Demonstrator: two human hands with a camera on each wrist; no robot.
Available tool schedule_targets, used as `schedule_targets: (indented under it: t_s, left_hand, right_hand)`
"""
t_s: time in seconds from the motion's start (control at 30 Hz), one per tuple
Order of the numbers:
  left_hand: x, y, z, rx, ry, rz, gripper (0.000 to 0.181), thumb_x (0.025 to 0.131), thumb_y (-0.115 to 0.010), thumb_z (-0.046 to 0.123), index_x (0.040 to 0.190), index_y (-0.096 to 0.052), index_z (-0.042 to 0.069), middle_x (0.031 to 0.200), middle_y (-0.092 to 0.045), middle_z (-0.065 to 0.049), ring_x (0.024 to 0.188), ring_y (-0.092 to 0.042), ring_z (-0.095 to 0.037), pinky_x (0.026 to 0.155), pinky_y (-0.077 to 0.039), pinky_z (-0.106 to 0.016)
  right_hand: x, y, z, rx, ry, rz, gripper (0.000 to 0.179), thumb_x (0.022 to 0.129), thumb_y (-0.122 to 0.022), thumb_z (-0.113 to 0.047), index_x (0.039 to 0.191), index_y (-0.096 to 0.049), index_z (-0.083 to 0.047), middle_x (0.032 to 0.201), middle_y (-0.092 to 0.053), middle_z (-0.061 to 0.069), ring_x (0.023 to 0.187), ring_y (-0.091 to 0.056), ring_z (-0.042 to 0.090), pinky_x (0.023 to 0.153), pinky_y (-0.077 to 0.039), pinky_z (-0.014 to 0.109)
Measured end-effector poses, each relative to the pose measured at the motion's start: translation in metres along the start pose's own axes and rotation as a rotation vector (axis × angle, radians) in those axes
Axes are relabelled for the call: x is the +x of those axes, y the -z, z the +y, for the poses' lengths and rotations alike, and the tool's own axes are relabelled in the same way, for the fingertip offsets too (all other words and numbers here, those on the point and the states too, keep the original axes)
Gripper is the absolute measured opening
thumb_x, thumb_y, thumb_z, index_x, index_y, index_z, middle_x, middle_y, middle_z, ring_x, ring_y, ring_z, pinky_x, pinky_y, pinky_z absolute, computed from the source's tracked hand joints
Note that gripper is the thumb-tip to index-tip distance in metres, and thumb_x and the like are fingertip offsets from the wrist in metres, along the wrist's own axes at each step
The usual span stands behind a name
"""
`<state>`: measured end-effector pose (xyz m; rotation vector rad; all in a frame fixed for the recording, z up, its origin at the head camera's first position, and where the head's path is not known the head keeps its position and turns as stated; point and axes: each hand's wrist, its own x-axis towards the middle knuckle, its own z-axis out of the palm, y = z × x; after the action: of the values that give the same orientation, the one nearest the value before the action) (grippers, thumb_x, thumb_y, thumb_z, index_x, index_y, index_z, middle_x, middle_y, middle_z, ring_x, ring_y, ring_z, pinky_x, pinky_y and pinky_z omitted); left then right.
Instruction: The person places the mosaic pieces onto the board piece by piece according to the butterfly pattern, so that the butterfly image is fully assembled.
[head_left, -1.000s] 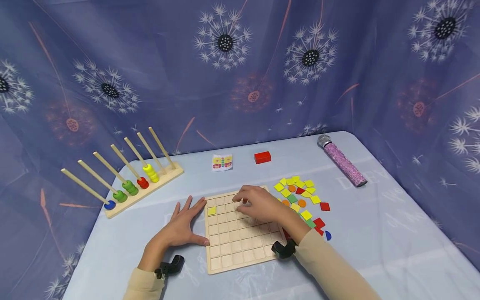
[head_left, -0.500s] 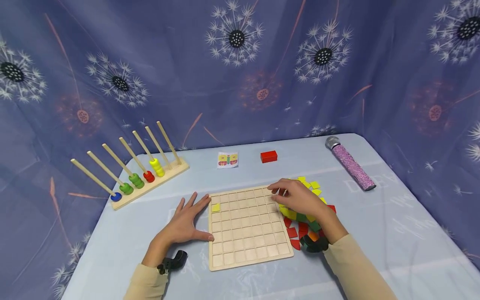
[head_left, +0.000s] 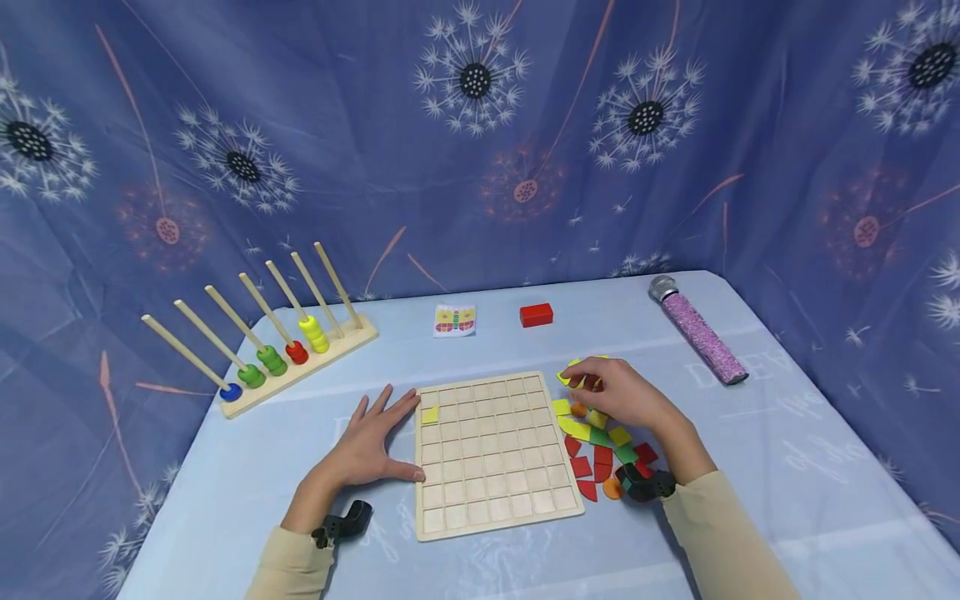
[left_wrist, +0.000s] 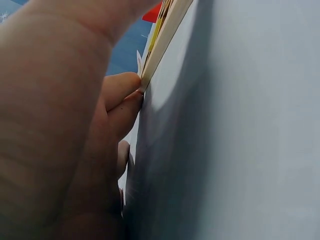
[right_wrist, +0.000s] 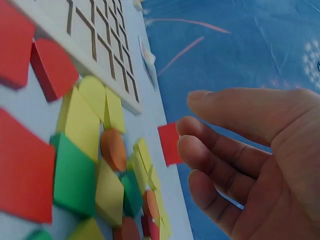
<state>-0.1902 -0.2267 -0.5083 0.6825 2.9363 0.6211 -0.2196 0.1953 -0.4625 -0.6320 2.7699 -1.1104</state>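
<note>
My left hand (head_left: 369,450) lies with fingers spread at the left edge of a wooden grid board (head_left: 487,529), forefinger and thumb tips right at its rim. One yellow square tile (head_left: 430,415) sits in an upper-left cell of the board. Over the loose tiles right of the board, my right hand (head_left: 618,392) is bent, its fingertips close over a yellow tile (head_left: 564,378). In the right wrist view, nothing shows between the thumb and the loosely curled fingers (right_wrist: 200,155). The hand hides part of the pile, which includes green tiles (right_wrist: 75,172) and red tiles (right_wrist: 25,170).
A peg abacus (head_left: 300,367) with coloured beads stands at the back left. Behind the board lie a butterfly picture card (head_left: 454,321) and a red block (head_left: 536,315). A glittery pink microphone (head_left: 703,337) lies at the back right, near a patterned curtain (head_left: 360,150).
My right hand has moved right, from above the board to the loose tiles beside it. The left hand stays at the board's left edge. The head view has shifted slightly.
</note>
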Motion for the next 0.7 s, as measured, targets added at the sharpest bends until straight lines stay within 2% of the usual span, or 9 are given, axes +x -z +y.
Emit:
schedule_targets:
  t_s: [0.13, 0.37, 0.43, 0.57, 0.7]
  left_hand:
    - [-0.001, 0.0, 0.001, -0.012, 0.01, 0.003, 0.12, 0.053, -0.07, 0.082, 0.151, -0.033, 0.024, 0.156, -0.027, 0.007, 0.145, -0.006, -0.026, 0.113, 0.002, -0.054]
    - [-0.002, -0.001, 0.0, -0.016, 0.022, -0.012, 0.118, 0.055, -0.069, 0.082, 0.152, -0.032, 0.026, 0.156, -0.024, 0.009, 0.146, -0.004, -0.025, 0.113, 0.003, -0.053]
    - [-0.002, -0.001, -0.001, -0.017, 0.023, -0.013, 0.117, 0.055, -0.069, 0.082, 0.152, -0.032, 0.026, 0.156, -0.024, 0.01, 0.146, -0.004, -0.025, 0.113, 0.003, -0.052]
    - [-0.002, -0.001, 0.0, -0.028, 0.003, 0.002, 0.117, 0.056, -0.071, 0.08, 0.151, -0.034, 0.025, 0.156, -0.026, 0.008, 0.145, -0.005, -0.027, 0.113, 0.002, -0.054]
    - [-0.001, 0.0, -0.001, -0.027, -0.025, 0.018, 0.117, 0.056, -0.072, 0.079, 0.151, -0.035, 0.023, 0.155, -0.028, 0.006, 0.145, -0.007, -0.029, 0.112, 0.0, -0.055]
  right_hand:
    - [-0.001, 0.001, 0.007, -0.011, -0.014, -0.02, 0.026, 0.088, -0.071, -0.014, 0.114, -0.07, -0.009, 0.09, -0.062, -0.004, 0.08, -0.055, 0.017, 0.063, -0.052, 0.029]
    - [0.006, -0.011, 0.011, -0.054, -0.119, -0.045, 0.026, 0.086, -0.074, -0.014, 0.112, -0.072, -0.013, 0.092, -0.061, -0.005, 0.081, -0.054, 0.017, 0.066, -0.052, 0.029]
    - [0.008, -0.015, 0.009, -0.074, -0.11, -0.058, 0.026, 0.085, -0.074, -0.015, 0.11, -0.073, -0.014, 0.094, -0.062, -0.006, 0.081, -0.054, 0.016, 0.068, -0.051, 0.03]
    - [0.012, -0.023, 0.007, -0.134, -0.025, -0.084, 0.023, 0.083, -0.072, -0.011, 0.106, -0.075, -0.015, 0.095, -0.063, -0.006, 0.081, -0.054, 0.014, 0.072, -0.05, 0.031]
    - [0.015, -0.027, 0.006, -0.202, -0.033, -0.107, 0.024, 0.081, -0.073, -0.011, 0.104, -0.076, -0.019, 0.093, -0.061, -0.009, 0.081, -0.053, 0.012, 0.073, -0.049, 0.029]
